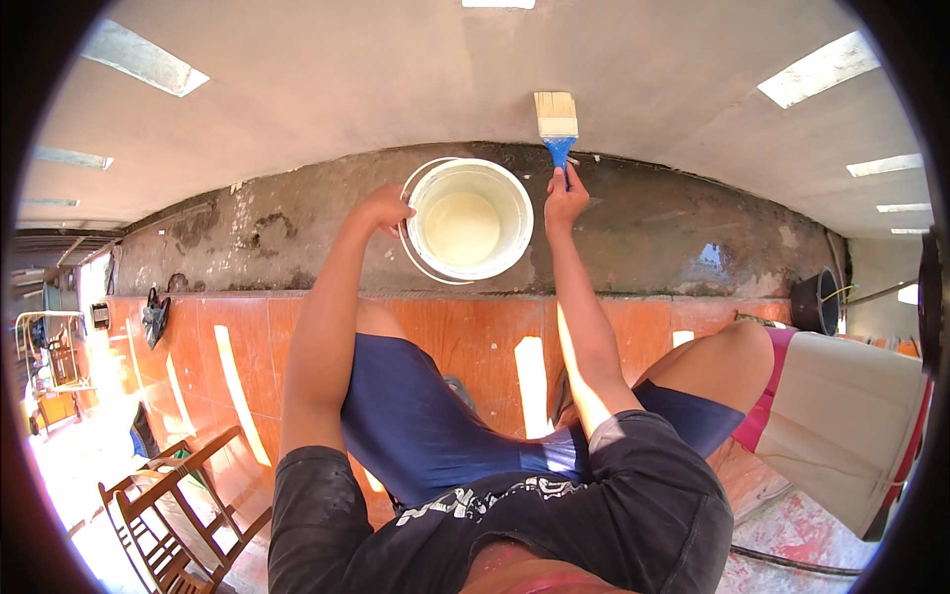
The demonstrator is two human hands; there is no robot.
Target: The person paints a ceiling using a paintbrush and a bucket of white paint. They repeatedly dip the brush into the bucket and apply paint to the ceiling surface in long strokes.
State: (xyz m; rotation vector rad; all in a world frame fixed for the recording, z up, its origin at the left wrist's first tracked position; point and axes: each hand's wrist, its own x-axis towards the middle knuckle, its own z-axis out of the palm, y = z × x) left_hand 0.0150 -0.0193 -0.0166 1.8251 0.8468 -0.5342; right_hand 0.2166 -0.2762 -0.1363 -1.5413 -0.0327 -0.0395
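My left hand (388,210) grips the side of a white plastic bucket (467,259) by its rim and wire handle, with pale cream paint (460,223) inside. To the right of the bucket, my right hand (564,201) is closed on the blue handle of a wide paintbrush (557,117). Its light bristles are raised up against the pale wall (653,69), just above a dark, damp, stained concrete strip (648,238) along the wall's base.
Orange tiled floor (247,356) lies under my bent legs. A wooden chair (178,505) stands at lower left, a black bag (155,317) beyond it. A dark bucket (813,300) and a white-and-pink padded item (831,426) are at right, a cable (797,564) at lower right.
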